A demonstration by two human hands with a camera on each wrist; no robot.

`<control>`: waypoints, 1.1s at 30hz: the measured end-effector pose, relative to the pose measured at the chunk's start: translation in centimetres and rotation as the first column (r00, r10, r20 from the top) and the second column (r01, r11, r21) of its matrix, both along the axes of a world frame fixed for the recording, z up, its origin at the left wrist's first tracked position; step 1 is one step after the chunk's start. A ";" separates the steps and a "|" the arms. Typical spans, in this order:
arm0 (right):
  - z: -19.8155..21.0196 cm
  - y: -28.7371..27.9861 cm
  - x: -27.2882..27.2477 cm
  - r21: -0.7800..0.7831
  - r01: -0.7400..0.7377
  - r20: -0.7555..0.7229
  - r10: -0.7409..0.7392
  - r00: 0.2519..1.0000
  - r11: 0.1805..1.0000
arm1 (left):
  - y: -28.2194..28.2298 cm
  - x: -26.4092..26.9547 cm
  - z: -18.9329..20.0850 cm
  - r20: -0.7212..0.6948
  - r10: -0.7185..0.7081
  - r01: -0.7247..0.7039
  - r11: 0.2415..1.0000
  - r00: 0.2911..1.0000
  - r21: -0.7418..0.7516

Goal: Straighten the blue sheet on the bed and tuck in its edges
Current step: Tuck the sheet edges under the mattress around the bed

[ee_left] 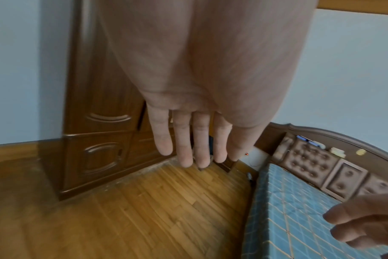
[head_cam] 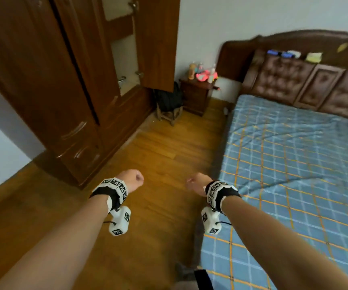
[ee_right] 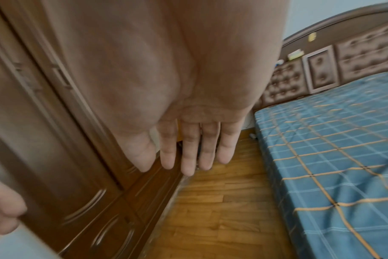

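Wrist views show both hands [head_cam: 162, 182] flat-fingered (head view suggests fists).

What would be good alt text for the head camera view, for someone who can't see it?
Two bare forearms reach forward over a wooden floor, the left hand and right hand holding nothing, beside a bed covered by a blue checked sheet. A dark wooden wardrobe stands on the left, and a padded brown headboard backs the bed.

no readable text; wrist bands [head_cam: 114, 190] show coded squares only.
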State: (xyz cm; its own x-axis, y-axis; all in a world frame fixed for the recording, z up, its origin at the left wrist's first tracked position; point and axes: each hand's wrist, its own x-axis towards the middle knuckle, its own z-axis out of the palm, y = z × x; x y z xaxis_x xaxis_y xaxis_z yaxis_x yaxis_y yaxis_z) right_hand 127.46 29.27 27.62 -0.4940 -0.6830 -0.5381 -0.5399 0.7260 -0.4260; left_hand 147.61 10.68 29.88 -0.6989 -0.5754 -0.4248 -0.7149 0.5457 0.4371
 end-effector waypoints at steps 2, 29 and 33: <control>-0.4 -1.5 -2.2 0.001 0.086 -0.014 -0.086 0.996 0.996 | -2.9 -3.5 -0.6 -0.026 -0.061 0.062 0.998 0.998 0.020; -0.9 -30.7 -48.2 -0.001 0.816 -0.026 -0.816 0.578 0.578 | -41.3 -73.0 -2.3 0.033 -0.750 0.750 0.657 0.661 -0.076; -1.0 -30.3 -52.3 -0.010 0.934 0.019 -0.934 0.356 0.356 | -40.3 -84.7 -2.0 0.104 -0.857 0.861 0.492 0.505 -0.130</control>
